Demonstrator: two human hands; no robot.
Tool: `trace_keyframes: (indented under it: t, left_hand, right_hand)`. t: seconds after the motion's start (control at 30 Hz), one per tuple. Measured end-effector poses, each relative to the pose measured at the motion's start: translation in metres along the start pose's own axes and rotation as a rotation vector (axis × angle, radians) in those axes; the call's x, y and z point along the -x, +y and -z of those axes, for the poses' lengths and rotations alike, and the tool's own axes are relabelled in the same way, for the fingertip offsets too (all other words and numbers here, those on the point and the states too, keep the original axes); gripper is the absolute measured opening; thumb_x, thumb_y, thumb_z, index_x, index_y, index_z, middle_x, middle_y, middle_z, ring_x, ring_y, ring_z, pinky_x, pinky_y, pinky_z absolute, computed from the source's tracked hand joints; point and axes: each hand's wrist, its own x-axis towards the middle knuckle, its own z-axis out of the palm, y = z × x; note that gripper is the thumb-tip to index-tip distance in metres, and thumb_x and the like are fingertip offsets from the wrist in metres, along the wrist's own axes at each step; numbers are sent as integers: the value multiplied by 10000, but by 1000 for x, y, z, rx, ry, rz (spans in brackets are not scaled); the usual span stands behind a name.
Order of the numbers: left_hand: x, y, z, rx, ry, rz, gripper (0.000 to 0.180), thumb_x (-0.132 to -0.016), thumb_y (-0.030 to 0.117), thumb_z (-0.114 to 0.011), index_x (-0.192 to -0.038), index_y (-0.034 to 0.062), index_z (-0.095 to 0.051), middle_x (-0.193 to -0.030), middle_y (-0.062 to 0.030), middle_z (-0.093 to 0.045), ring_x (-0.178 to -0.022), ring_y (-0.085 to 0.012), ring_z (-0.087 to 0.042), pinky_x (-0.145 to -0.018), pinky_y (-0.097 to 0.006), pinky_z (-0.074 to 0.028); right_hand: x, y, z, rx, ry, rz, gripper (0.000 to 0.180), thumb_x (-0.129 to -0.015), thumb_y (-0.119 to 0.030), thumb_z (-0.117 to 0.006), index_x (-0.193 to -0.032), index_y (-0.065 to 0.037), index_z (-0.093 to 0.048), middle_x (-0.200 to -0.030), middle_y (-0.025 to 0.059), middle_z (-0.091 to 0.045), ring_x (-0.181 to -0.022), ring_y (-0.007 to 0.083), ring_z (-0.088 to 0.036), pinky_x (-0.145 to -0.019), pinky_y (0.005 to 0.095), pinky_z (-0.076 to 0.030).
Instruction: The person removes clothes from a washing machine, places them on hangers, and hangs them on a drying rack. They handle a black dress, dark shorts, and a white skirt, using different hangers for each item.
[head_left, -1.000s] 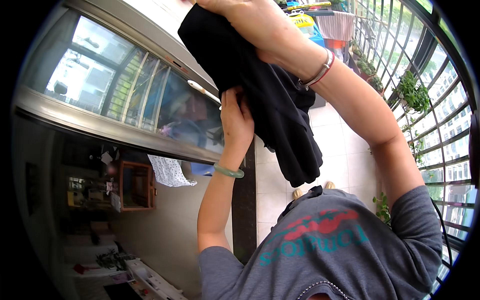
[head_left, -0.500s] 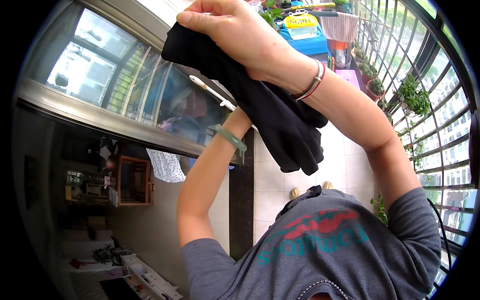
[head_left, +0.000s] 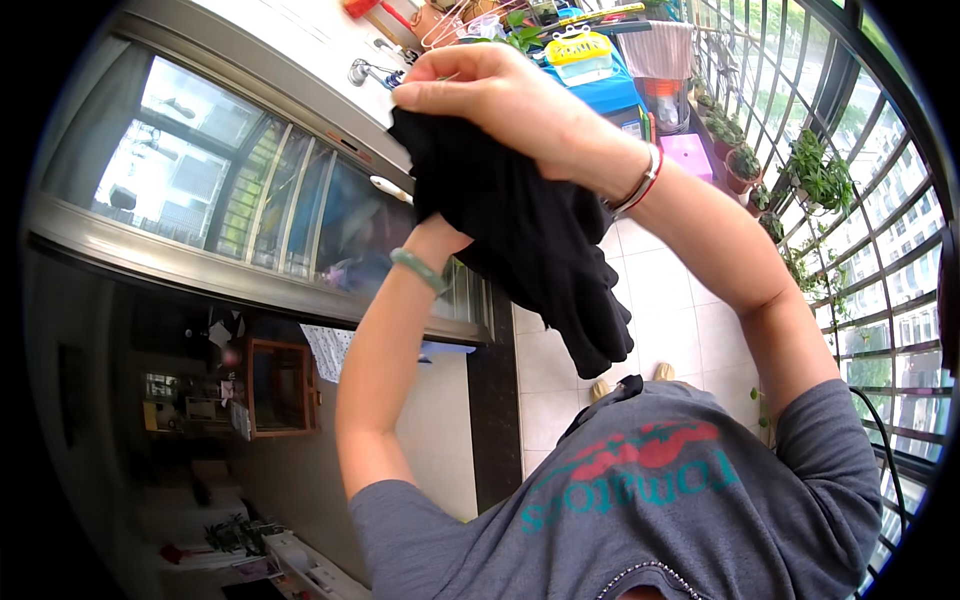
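While a sliding window [head_left: 230, 170] is filling the far left and a wooden-framed cabinet [head_left: 308, 390] is showing below it, the tip of a white rod [head_left: 388, 188] is poking out beside the cloth. Next, a green bangle [head_left: 418, 270] is circling the left wrist, and the left hand [head_left: 447, 240] is disappearing behind or into a black garment [head_left: 515, 225]; its fingers are hiding there, so I cannot tell whether that grip is open or closed.

The garment is hanging in the air between both hands, above the tiled floor [head_left: 665, 330], its lower end drooping in rounded folds. Judging by that drape, it is behaving as something light, soft and limp, more likely slipping or bunching than breaking. Over its top, the right hand [head_left: 490, 100] is gripping the upper edge between thumb and fingers. That edge is seeming the best hold, since it is giving a narrow rim to pinch, while the loose middle is probably wanting support from beneath.

Farther right, a blue box [head_left: 608, 95] and a pink box [head_left: 687, 157] are standing near a hanging plant [head_left: 822, 175] by the window bars
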Motion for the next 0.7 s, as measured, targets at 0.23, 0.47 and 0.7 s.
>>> trace_keyframes:
  t: [0.23, 0.47, 0.7]
  left_hand:
    - [88, 17, 34, 886, -304, 18, 291, -946, 189, -465, -1112, 1, -612, -949, -153, -680, -708, -222, -667, -521, -390, -514]
    - [96, 5, -13, 1252, -455, -218, 371, -948, 218, -454, -1230, 5, -567, -1032, -140, -677, -703, -246, -666, -548, -380, -528]
    - [136, 21, 40, 861, 56, -218, 202, -844, -11, -603, -1030, 67, -609, -903, -11, -639, -541, -42, -420, -471, -204, -329]
  right_hand:
    - [10, 7, 52, -300, 170, -143, 344, -873, -231, -710, -1130, -11, -647, -1025, 27, -668, -923, 72, -626, -809, 211, -498]
    - [4, 7, 3, -171, 144, -7, 272, -923, -269, -631, -972, -7, -683, -851, -22, -638, -784, 38, -559, -722, 198, -447]
    - [-5, 3, 71, -432, 353, -44, 224, -967, -205, -562, -933, -1, -648, -763, 15, -626, -653, 90, -569, -593, 235, -459]
